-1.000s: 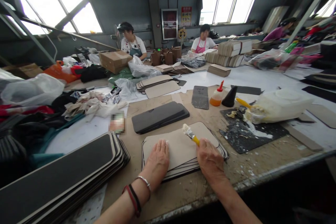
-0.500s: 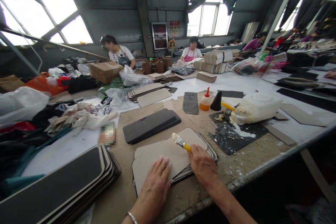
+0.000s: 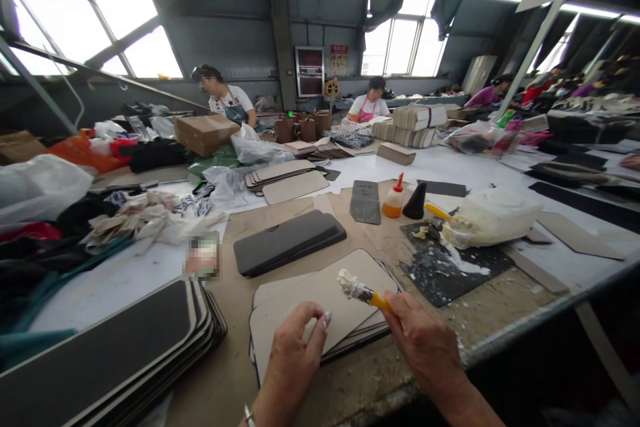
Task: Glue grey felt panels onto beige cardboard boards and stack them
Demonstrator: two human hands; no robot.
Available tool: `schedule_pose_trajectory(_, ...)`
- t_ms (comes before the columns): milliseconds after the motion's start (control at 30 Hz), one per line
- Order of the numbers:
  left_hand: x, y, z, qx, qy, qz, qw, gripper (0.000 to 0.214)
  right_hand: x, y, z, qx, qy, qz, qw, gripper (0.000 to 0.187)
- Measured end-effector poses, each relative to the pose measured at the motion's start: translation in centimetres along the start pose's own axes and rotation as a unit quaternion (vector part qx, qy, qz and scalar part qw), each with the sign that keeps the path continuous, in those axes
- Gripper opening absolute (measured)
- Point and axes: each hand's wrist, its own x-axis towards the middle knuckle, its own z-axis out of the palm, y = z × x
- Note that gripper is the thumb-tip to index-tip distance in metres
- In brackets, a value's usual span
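Observation:
My right hand [image 3: 425, 343] is closed round the yellow handle of a glue brush [image 3: 363, 292], whose white, glue-laden bristles point left over a stack of tan cardboard panels [image 3: 320, 300]. My left hand [image 3: 295, 353] rests on the near part of the top panel, fingers curled and thumb raised, pinching at the panel's surface. The stack lies on the brown paper-covered bench right in front of me.
A pile of black-faced panels [image 3: 110, 353] sits at near left, a smaller black stack [image 3: 287, 240] behind. A glue-smeared black board [image 3: 450, 267], white glue tub [image 3: 490, 217], orange-capped bottle [image 3: 393, 200] and black cone [image 3: 415, 202] stand right. Two people [image 3: 225, 100] work across the table.
My left hand has gone from lying flat on the top panel to curled with fingers bent. The brush has lifted slightly and the view has tilted upward.

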Motion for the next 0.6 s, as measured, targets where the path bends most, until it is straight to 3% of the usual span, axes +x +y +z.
schedule_pose_trajectory(133, 0.9, 0.9, 1.0, -0.136, 0.014, -0.089, 0.987, 0.034, -0.1, 0.2, -0.1, 0.014, -0.019, -0.003, 1.0, 0.034)
schedule_pose_trajectory(267, 2.1, 2.1, 1.8, -0.332, -0.015, -0.164, 0.929, 0.05, -0.6, 0.7, 0.1, 0.038, -0.052, -0.031, 0.997, 0.029)
schedule_pose_trajectory(400, 2.6, 2.9, 1.9, -0.372, -0.013, -0.202, 0.906, 0.039, -1.0, 1.2, -0.3, 0.093, -0.077, -0.028, 0.992, 0.026)
schedule_pose_trajectory(500, 2.8, 2.7, 1.9, -0.376, 0.0, -0.216, 0.901, 0.038, -0.9, 1.8, -1.3, 0.183, -0.131, 0.057, 0.973, 0.025)
schedule_pose_trajectory(600, 2.8, 2.3, 2.1, -0.383, 0.011, -0.226, 0.896, 0.039, -0.8, 2.5, -2.8, 0.314, -0.212, 0.213, 0.901, 0.022)
